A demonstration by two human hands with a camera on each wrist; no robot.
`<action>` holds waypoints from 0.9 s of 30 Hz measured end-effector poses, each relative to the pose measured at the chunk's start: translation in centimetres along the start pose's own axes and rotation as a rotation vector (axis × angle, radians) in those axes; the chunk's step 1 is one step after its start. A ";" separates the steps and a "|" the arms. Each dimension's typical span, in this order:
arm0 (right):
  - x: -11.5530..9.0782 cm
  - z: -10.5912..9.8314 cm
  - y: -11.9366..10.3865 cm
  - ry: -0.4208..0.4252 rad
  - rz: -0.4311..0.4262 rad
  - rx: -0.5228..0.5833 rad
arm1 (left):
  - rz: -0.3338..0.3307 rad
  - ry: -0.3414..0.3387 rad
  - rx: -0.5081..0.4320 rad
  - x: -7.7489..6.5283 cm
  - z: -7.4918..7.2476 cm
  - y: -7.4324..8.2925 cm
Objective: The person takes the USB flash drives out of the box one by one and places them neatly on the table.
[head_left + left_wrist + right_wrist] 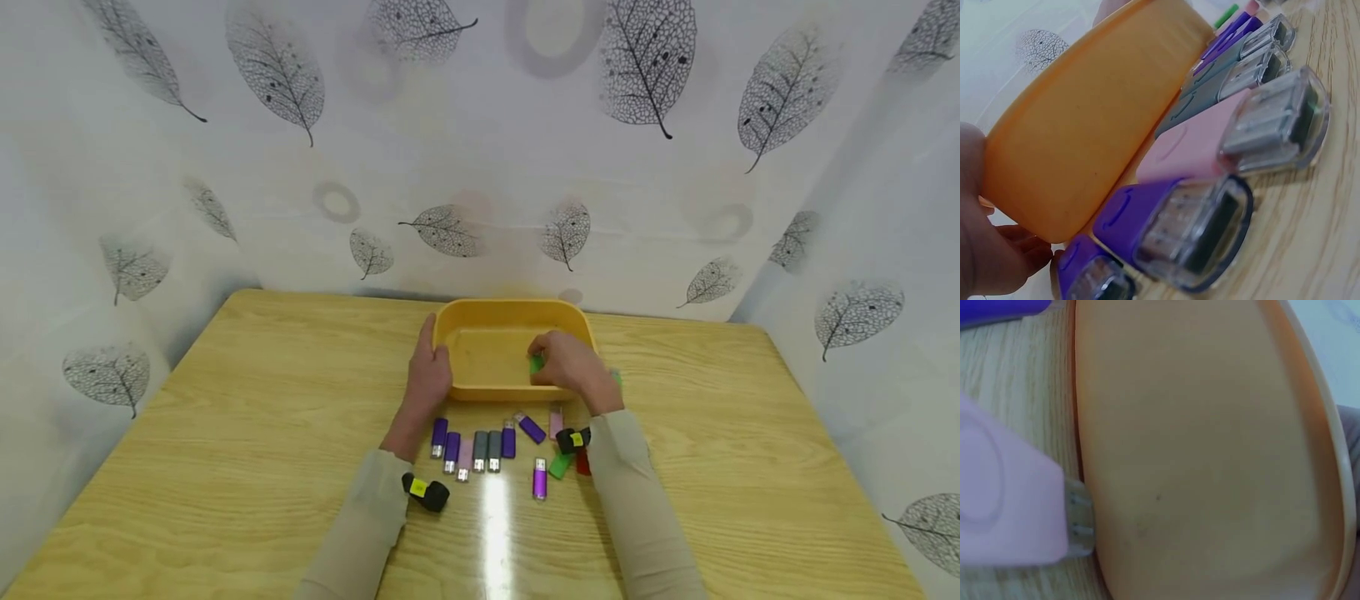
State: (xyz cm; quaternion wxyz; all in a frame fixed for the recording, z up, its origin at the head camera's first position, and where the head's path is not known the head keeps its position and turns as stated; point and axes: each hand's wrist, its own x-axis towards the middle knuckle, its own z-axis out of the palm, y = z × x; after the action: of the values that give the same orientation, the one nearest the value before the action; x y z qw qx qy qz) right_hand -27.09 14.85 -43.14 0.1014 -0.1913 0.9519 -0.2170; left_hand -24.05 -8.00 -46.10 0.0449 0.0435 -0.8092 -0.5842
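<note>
A yellow-orange plastic tub stands near the back of the table. My left hand grips its left end, with fingers bent against the wall in the left wrist view. My right hand reaches inside at the right and pinches a green USB stick, partly covered by the fingers. In front of the tub lie purple USB sticks, a pink one and grey ones. Another pink USB stick points its metal plug at the tub in the right wrist view.
Under the right forearm are a green stick and a red piece, partly hidden. A shiny purple stick lies nearer me. More green shows right of the tub. A leaf-patterned curtain hangs behind the wooden table.
</note>
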 end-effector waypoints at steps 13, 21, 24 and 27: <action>-0.1 0.1 0.1 0.007 -0.006 0.014 | -0.028 -0.005 0.001 0.0 0.0 0.0; -0.3 0.1 0.2 0.015 0.012 0.004 | -0.011 0.008 0.002 -0.2 0.1 0.1; -0.4 -0.1 0.3 0.037 0.002 0.001 | -0.008 0.006 0.000 -0.1 0.1 0.1; -0.4 -0.2 0.3 0.058 -0.010 0.015 | 0.000 0.011 -0.003 -0.1 0.1 0.1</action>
State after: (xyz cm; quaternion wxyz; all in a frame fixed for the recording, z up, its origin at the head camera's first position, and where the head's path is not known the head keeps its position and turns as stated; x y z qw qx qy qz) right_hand -26.87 15.34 -43.05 0.0741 -0.1889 0.9518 -0.2299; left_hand -24.00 -7.90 -46.06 0.0493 0.0465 -0.8079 -0.5854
